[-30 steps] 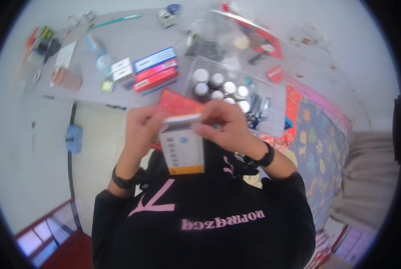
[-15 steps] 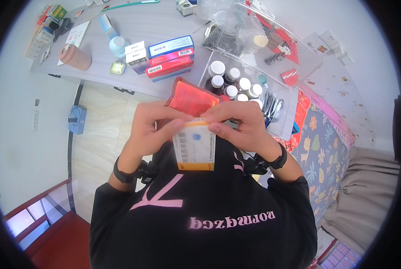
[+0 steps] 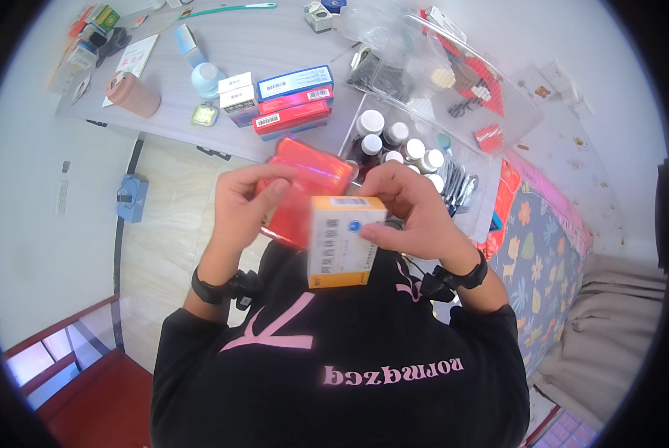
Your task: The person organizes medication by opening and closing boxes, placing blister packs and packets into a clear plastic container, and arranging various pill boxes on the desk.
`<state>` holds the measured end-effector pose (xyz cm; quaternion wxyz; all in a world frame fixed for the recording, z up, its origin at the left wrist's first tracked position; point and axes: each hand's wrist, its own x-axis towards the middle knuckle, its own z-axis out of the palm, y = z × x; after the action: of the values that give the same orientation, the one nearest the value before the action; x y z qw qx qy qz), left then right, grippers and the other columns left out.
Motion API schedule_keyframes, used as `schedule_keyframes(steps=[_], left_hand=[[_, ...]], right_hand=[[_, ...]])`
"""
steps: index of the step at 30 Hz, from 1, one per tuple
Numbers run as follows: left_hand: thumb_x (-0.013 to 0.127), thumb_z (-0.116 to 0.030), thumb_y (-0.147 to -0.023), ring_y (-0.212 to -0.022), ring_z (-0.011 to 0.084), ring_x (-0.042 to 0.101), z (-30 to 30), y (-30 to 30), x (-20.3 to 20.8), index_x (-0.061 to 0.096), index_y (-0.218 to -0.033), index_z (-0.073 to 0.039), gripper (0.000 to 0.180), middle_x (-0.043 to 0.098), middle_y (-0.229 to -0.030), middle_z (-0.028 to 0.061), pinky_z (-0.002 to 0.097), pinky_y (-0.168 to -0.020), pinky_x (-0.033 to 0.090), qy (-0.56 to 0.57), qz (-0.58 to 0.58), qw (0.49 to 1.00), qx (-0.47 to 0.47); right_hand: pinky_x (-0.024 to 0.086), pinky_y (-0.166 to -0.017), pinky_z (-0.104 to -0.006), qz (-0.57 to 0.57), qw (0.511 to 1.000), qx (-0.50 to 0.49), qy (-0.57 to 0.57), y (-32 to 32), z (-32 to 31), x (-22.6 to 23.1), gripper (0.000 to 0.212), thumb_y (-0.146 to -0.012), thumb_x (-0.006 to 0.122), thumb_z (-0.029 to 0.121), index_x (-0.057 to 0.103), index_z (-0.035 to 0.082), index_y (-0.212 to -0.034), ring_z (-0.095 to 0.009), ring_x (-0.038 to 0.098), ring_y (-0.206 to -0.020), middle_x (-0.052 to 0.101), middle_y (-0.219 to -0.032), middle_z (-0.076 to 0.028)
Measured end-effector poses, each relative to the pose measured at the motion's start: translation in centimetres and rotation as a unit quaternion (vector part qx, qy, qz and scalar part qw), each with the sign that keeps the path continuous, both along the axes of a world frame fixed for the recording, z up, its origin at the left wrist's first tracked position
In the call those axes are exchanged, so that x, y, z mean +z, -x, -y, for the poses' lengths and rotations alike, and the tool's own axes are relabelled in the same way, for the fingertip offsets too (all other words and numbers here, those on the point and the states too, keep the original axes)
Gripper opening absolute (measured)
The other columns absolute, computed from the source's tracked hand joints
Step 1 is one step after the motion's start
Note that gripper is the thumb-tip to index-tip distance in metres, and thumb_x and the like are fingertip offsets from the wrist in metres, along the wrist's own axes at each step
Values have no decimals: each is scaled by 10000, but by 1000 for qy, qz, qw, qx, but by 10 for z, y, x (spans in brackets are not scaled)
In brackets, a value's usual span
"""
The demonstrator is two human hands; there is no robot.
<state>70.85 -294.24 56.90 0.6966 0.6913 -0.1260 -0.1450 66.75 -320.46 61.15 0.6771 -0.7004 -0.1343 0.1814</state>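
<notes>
My right hand (image 3: 413, 220) grips an orange-and-white medicine box (image 3: 342, 243) at its right side, with the thumb on its front. The box is upright in front of my shirt, its narrow top flap end facing up. My left hand (image 3: 248, 213) is closed on a shiny red plastic packet (image 3: 316, 168), thumb and index finger at its left edge. The packet is tilted and partly behind the box. My left fingers beneath the packet are hidden.
Beyond my hands, red and blue medicine boxes (image 3: 293, 116) stand on the grey table (image 3: 170, 97). A clear bin (image 3: 484, 175) at right holds several white-capped bottles (image 3: 370, 123). A pink cup (image 3: 132, 95) stands at left. A patterned bed cover (image 3: 536, 254) is on the right.
My left hand has come off the box, which is now in my right hand alone and turned a little. The red packet has swung left and down with my left hand.
</notes>
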Motion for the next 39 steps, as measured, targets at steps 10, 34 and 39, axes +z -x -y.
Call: schedule_keyframes(steps=[10, 34, 39], left_hand=[[623, 79, -836, -921, 165, 673, -40, -24, -31, 286, -1431, 42, 685, 677, -1039, 170, 298, -825, 543, 116, 6, 970, 213], [621, 73, -812, -1032, 171, 626, -66, -15, -96, 475, -1257, 21, 471, 629, -1148, 107, 304, -872, 510, 175, -27, 925, 338], [623, 80, -778, -1027, 161, 618, -60, -28, -121, 489, -1276, 9, 520, 624, -1161, 95, 306, -885, 500, 152, -126, 961, 195]], right_hand=[[498, -758, -259, -35, 983, 77, 162, -61, 2, 53, 401, -650, 666, -9, 592, 28, -1043, -103, 612, -811, 638, -877, -42], [509, -743, -353, 181, 868, 25, 463, -238, -43, -56, 390, -642, 764, 160, 624, 12, -974, -287, 667, -816, 679, -866, -176], [512, -741, -395, 274, 809, 65, 516, -225, -60, -37, 356, -667, 749, 157, 642, 39, -986, -347, 654, -810, 670, -844, -201]])
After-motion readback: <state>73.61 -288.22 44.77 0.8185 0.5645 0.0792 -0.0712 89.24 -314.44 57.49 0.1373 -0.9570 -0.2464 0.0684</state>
